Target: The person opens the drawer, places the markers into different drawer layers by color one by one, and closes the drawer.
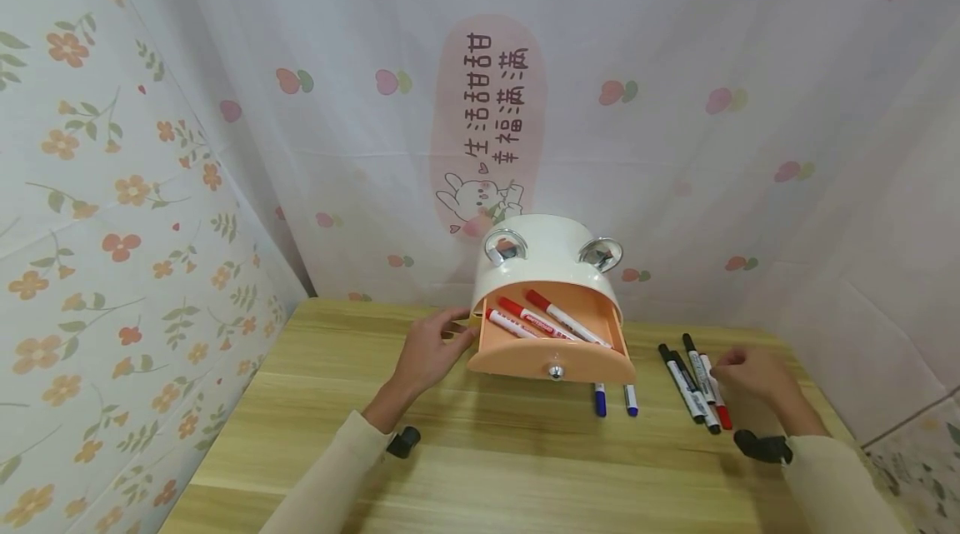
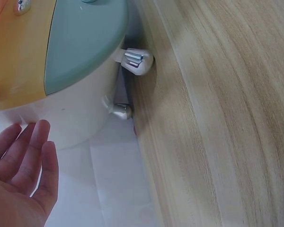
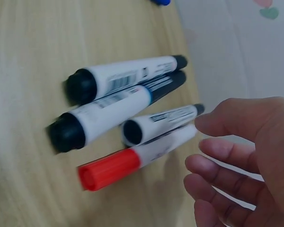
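A rounded white desktop organizer has its top orange drawer pulled out, with red-capped markers lying inside. My left hand is at the organizer's left side, fingers extended. In the left wrist view, that hand's fingertips lie right at the white side wall, below a yellow drawer. At the right, my right hand is beside a cluster of markers. Its thumb and fingers stand apart around the end of a red-capped marker, with nothing pinched. Several black-capped markers lie alongside.
Two blue-capped markers stick out from under the drawer front. The wooden table runs back to a patterned curtain. A green drawer and silver feet show in the left wrist view.
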Motion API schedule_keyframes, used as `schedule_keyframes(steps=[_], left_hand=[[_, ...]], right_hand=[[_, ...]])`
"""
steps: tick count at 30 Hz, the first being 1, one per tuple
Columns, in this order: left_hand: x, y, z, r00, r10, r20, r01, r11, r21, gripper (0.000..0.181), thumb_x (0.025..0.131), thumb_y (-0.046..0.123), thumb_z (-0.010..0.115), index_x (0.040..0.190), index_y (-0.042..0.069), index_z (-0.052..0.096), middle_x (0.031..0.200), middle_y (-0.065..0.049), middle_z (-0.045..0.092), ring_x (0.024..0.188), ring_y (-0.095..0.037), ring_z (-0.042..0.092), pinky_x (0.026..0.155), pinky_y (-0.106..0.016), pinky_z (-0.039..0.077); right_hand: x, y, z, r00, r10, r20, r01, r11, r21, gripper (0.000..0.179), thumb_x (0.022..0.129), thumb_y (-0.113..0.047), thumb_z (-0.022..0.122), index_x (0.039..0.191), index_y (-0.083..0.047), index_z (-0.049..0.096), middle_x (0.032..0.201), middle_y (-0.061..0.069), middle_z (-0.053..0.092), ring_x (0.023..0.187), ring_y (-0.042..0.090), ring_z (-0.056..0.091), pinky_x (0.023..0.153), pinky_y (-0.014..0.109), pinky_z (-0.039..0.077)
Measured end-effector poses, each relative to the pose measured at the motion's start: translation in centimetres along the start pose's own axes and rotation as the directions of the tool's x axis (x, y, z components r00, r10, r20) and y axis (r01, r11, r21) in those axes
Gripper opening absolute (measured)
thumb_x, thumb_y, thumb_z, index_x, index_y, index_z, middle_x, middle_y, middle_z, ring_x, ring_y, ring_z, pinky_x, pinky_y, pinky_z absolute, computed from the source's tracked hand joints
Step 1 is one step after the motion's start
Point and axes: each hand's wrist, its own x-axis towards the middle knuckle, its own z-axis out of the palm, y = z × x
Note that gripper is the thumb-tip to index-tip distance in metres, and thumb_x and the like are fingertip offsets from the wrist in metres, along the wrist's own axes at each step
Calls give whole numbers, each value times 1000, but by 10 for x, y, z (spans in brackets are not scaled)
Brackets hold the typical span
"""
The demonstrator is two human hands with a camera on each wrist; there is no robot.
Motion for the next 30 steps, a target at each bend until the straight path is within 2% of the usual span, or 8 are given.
schedule_keyframes(steps=[4, 8, 12, 19, 26, 30], left_hand=[[0, -1, 0, 1000, -6, 0, 6, 1000, 4, 38, 105, 25, 78, 137, 5, 75, 131, -11, 77, 102, -25, 79, 91, -48, 66], [0, -1, 0, 1000, -6, 1, 6, 1000, 3, 38, 105, 24, 79, 137, 5, 75, 131, -11, 77, 103, -25, 79, 91, -47, 66], [0, 0, 0, 1000, 4, 0, -4, 1000, 5, 38, 105, 23, 78, 137, 4, 75, 130, -12, 77, 102, -26, 79, 91, -47, 66], [0, 0, -1, 1000, 9, 4, -9, 1000, 10, 38, 105, 23, 79, 138, 4, 75, 130, -12, 77, 103, -26, 79, 92, -47, 66], [0, -1, 0, 1000, 6, 4, -6, 1000, 5, 37, 104, 21, 79, 137, 4, 75, 129, -11, 78, 102, -25, 79, 93, -48, 65], [0, -1, 0, 1000, 8, 0, -8, 1000, 7, 37, 104, 20, 79, 137, 4, 76, 129, -11, 78, 102, -25, 79, 93, -47, 65]], right_hand=[[0, 8, 6, 999, 44, 29, -44, 999, -4, 31, 99, -28, 74, 102, 3, 74, 95, 14, 71, 90, 33, 64, 75, 48, 54], [-3, 8, 9, 997, 60, 41, -60, 998, -10, 29, 97, -26, 74, 101, 3, 74, 96, 14, 72, 91, 35, 65, 76, 49, 53], [-4, 8, 11, 996, 76, 47, -75, 997, -10, 30, 97, -25, 75, 102, 4, 75, 98, 16, 73, 94, 37, 66, 80, 55, 54], [-6, 9, 15, 995, 87, 50, -87, 996, -8, 29, 97, -25, 74, 102, 4, 75, 93, 12, 71, 90, 33, 63, 73, 42, 50], [-11, 11, 14, 990, 118, 72, -117, 993, -18, 37, 97, -30, 75, 103, 7, 75, 96, 15, 73, 91, 35, 66, 75, 52, 55], [-12, 15, 14, 985, 158, 75, -157, 987, -18, 38, 95, -33, 77, 101, 5, 75, 96, 14, 72, 86, 31, 65, 68, 44, 53]])
